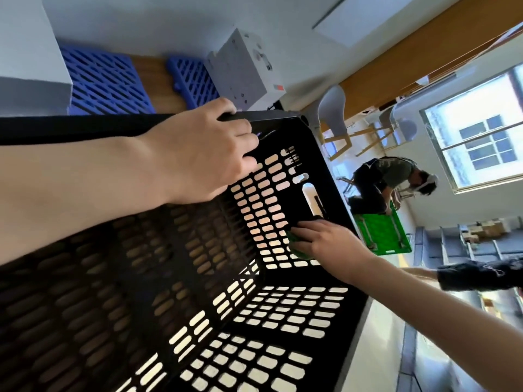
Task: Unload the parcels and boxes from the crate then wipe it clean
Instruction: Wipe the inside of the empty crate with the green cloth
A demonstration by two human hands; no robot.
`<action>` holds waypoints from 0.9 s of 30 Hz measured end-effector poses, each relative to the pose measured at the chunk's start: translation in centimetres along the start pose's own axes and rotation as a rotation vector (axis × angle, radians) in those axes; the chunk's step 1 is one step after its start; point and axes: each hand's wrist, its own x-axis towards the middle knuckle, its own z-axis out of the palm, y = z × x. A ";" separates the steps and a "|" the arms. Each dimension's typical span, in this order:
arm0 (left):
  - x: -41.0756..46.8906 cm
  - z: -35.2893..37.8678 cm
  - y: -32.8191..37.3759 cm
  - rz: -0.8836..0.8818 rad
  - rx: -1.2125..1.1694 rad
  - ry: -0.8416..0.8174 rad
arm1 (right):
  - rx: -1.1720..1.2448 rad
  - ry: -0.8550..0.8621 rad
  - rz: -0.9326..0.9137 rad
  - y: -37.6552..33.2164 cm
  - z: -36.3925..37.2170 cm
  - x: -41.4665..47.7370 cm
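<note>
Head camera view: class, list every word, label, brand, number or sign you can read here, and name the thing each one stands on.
No text can be read in this view.
White box: a small orange-red label and grey printed marks, too blurred to read.
Black crate: no lettering shows on its rim or slotted walls.
Green crate in the background: too far off to show any lettering.
</note>
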 end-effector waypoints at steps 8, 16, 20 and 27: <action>0.3 0.5 -0.2 -0.008 -0.031 0.053 | -0.068 -0.222 -0.120 -6.6 5.0 9.1; -0.3 0.1 -0.1 -0.003 -0.067 0.060 | -0.042 0.077 0.016 -0.3 -2.0 -3.3; -0.3 -0.3 -0.1 -0.009 -0.065 0.025 | 0.002 0.135 0.091 1.5 -2.7 -7.0; 0.0 0.6 -0.1 -0.017 -0.081 0.034 | -0.019 -0.109 -0.109 -3.1 4.0 4.1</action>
